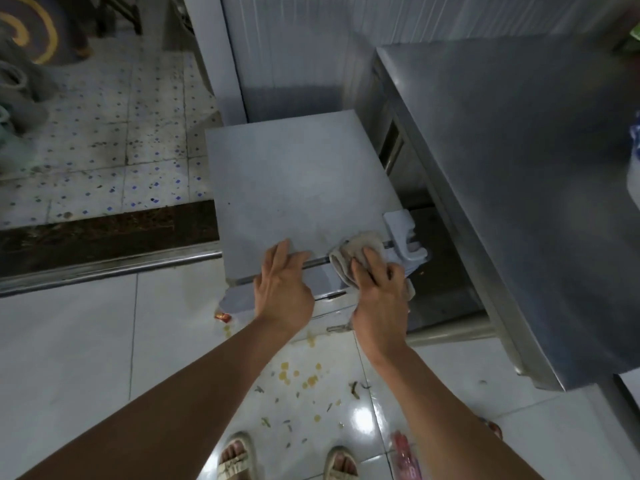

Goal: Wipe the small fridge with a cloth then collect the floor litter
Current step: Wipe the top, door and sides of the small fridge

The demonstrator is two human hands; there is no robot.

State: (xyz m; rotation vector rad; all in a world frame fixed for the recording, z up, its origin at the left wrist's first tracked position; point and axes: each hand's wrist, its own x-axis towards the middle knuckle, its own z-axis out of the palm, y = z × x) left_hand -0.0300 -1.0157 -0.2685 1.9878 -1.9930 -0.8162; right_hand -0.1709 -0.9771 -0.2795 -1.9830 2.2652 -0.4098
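Observation:
The small white fridge [294, 181] stands below me against the wall, seen from above. My left hand [282, 285] rests flat on its front top edge, fingers spread, holding nothing. My right hand [379, 282] presses a beige cloth [349, 252] onto the front right corner, next to the white hinge cover [403, 237]. Litter lies on the glossy floor tiles: a red wrapper [222, 317] by the fridge's left foot, a pink wrapper [403, 452] near my right foot, dark scraps [356, 389] and yellow stains [287, 374].
A stainless steel table [519, 168] stands close on the right, overhanging the fridge's side. A metal threshold [104, 268] and a dark strip separate this floor from speckled tiles at left. My sandalled feet [239, 459] stand just before the litter.

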